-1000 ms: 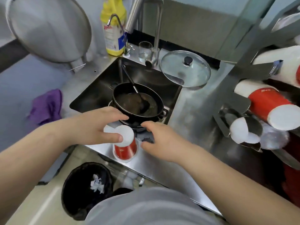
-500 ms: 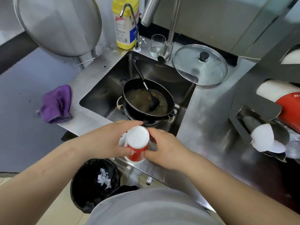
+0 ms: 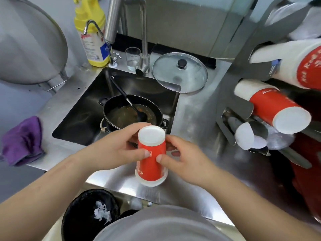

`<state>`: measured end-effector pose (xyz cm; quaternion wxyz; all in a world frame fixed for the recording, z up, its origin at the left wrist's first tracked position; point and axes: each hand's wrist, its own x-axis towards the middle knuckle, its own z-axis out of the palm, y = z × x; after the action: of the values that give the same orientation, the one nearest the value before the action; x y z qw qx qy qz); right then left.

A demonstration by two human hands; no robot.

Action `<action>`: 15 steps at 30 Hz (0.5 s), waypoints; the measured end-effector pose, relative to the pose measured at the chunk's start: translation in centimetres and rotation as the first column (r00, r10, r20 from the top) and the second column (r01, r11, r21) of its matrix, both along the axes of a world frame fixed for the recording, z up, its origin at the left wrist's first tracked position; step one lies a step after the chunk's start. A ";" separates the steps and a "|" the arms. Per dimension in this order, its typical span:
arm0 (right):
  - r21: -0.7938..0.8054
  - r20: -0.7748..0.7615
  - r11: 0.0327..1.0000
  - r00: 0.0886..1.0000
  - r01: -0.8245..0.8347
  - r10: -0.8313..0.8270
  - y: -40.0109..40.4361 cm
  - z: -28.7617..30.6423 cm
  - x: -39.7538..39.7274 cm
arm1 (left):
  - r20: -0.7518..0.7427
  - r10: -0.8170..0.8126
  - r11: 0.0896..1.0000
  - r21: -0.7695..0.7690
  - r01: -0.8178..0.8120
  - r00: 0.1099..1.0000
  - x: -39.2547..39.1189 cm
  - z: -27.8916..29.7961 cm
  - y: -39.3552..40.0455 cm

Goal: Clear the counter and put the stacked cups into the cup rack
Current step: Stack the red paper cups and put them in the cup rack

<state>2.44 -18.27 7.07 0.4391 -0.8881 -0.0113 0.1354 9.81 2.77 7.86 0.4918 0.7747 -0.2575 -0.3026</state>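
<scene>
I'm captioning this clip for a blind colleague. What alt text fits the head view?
Both hands, left hand and right hand, hold an upside-down stack of red paper cups above the steel counter. Behind it a dirty black pan sits in the sink; a cup rack with more cups stands at right.

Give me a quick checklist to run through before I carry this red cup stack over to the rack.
1. Both hands on the cups: ok. Left hand and right hand grip the inverted red cup stack from either side.
2. Stack nested straight: ok, one clean column.
3. Stack lifted off the counter: cannot tell.
4. Path to the cup rack: ok, bare steel between.
5. Free slot in the rack: cannot tell; the visible slots hold cups.
6. Counter cleared: not ok; glass lid and purple cloth remain.
</scene>
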 end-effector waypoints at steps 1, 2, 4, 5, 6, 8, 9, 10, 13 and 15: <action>0.001 0.021 1.000 0.999 0.027 -0.027 -0.6 0.4 -0.4 | -0.012 -0.014 1.000 -0.026 0.014 1.000 0.0 0.2 -0.6; 0.006 0.038 0.999 0.998 0.051 -0.051 -1.2 0.8 -0.8 | -0.027 -0.025 0.999 -0.047 0.024 0.999 0.0 0.5 -1.2; 0.022 0.065 0.995 0.993 0.096 -0.097 -2.4 1.7 -1.8 | -0.050 -0.045 0.995 -0.086 0.041 0.998 -0.1 1.2 -2.6; 0.036 0.083 0.992 0.989 0.118 -0.120 -2.8 2.1 -2.2 | -0.056 -0.052 0.994 -0.104 0.046 0.997 -0.2 1.6 -3.2; 0.058 0.108 0.988 0.983 0.145 -0.150 -3.2 2.6 -2.7 | -0.059 -0.063 0.991 -0.123 0.055 0.996 -0.3 2.1 -4.0; 0.125 0.153 0.970 0.962 0.208 -0.226 -4.1 3.6 -3.7 | -0.050 -0.087 0.984 -0.162 0.077 0.995 -0.6 3.0 -5.4; 0.159 0.165 0.959 0.952 0.234 -0.259 -4.5 4.2 -4.2 | -0.032 -0.093 0.980 -0.179 0.086 0.995 -0.6 3.4 -6.1; 0.184 0.176 0.951 0.944 0.249 -0.281 -4.8 4.7 -4.6 | -0.008 -0.096 0.977 -0.194 0.092 0.995 -0.7 3.9 -6.6; 0.218 0.233 0.933 0.914 0.285 -0.333 -6.1 6.6 -6.0 | 0.089 -0.145 0.957 -0.239 0.162 0.985 -1.3 5.9 -8.5; 0.240 0.281 0.923 0.888 0.302 -0.363 -6.8 7.9 -6.9 | 0.139 -0.170 0.940 -0.276 0.203 0.976 -1.9 7.4 -9.7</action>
<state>-4.47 -25.10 15.01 0.5306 -0.8409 0.0576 -0.0898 7.90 -6.94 15.22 0.5531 0.6827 -0.3987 -0.2625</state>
